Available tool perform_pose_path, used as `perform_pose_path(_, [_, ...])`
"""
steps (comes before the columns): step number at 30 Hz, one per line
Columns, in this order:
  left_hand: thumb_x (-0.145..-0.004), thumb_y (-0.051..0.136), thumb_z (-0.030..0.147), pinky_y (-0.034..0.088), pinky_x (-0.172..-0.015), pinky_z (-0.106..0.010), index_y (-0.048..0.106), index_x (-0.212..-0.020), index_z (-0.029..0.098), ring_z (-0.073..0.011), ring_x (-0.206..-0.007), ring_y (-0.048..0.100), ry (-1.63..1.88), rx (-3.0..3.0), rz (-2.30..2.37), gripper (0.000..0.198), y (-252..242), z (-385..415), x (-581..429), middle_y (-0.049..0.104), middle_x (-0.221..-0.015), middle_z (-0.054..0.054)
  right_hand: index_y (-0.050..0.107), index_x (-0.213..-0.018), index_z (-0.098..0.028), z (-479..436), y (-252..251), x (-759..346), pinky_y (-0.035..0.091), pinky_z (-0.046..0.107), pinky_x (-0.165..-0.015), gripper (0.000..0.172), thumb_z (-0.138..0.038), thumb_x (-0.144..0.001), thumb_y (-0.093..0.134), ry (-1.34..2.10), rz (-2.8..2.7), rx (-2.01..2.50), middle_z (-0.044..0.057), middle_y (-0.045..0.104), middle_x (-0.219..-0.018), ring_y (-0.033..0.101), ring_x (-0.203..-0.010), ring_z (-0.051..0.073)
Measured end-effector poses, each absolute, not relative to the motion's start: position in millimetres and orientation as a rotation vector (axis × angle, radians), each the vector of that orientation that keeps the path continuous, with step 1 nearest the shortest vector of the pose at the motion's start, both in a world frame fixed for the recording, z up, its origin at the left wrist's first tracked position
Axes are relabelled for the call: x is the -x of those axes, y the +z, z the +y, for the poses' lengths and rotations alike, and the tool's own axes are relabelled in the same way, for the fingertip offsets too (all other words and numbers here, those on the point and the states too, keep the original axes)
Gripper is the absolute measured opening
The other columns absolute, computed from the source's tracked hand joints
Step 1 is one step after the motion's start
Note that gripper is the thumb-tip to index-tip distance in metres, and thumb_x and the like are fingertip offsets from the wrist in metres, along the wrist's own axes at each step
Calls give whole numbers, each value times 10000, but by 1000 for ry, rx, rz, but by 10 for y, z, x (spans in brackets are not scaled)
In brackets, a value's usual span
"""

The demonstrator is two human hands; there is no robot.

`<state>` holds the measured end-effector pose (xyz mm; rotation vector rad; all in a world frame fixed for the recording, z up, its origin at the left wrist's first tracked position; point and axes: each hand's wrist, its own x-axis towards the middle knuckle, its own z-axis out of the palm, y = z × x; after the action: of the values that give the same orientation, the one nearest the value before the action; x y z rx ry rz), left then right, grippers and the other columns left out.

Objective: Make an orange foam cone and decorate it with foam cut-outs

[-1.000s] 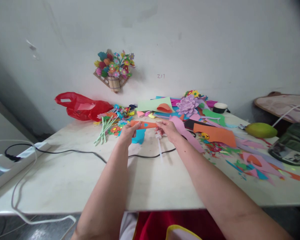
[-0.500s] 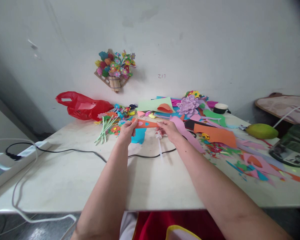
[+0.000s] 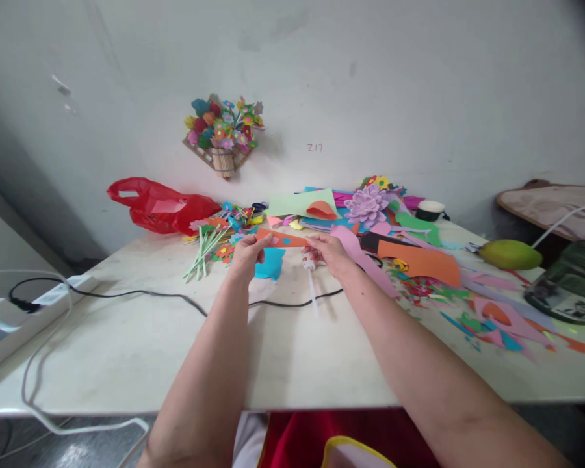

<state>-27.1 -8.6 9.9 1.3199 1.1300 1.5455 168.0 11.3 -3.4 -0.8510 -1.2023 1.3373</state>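
Observation:
An orange foam strip [image 3: 292, 241] with small pink and blue heart shapes on it is stretched level above the table. My left hand [image 3: 246, 255] pinches its left end between thumb and fingers. At the other end, my right hand [image 3: 327, 252] pinches it the same way. Just below the right fingers is a white tool, apparently a glue gun [image 3: 309, 264], with a translucent stick [image 3: 312, 289] pointing toward me; I cannot tell if the hand touches it. A blue foam piece [image 3: 269, 264] lies beneath the strip, near my left hand.
Pale green stems [image 3: 203, 253] and a red plastic bag [image 3: 163, 207] lie left. Orange foam [image 3: 422, 263], coloured scraps [image 3: 502, 331], a green-yellow fruit [image 3: 511, 254] and a glass jar [image 3: 568, 286] are right. A black cord [image 3: 146, 292] crosses the table from a power strip [image 3: 73, 289].
My left thumb has shifted along the orange foam strip, so more of its left end shows. The right hand keeps its pinch, almost unmoved.

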Motion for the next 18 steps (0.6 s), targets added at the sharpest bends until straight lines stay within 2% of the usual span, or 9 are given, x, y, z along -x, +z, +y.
perform_pose_path(8, [-670,650,481,177,-357,-222,434,-519,185,-54,-302,306,1673,-1349,1160,396,61,-38,278,349,-328,66,629,-724,-150,136,-54,-1677,364,183,-384,231,-342,-618,702,1313,-1203,852,5,633,-559,482,-392,59])
perform_pose_path(10, [-681,627,496,180,-349,-221,461,-547,186,-56,-293,299,1753,-1307,1183,376,65,-23,285,344,-328,72,632,-754,-151,148,-66,-1677,367,183,-383,245,-344,-621,702,1313,-1196,849,2,631,-554,483,-389,60])
perform_pose_path(15, [-676,591,561,204,-334,-223,578,-715,163,-48,-303,324,1894,-1185,1191,401,67,13,330,545,-508,26,632,-781,-154,162,-92,-1681,360,186,-369,260,-356,-630,697,1307,-1198,847,10,639,-567,489,-388,67])
perform_pose_path(18, [-671,587,591,191,-332,-230,571,-672,162,-52,-295,317,1845,-1190,1219,429,61,16,332,509,-462,30,624,-743,-154,151,-89,-1677,358,187,-368,232,-347,-635,695,1302,-1194,855,13,640,-572,487,-387,64])
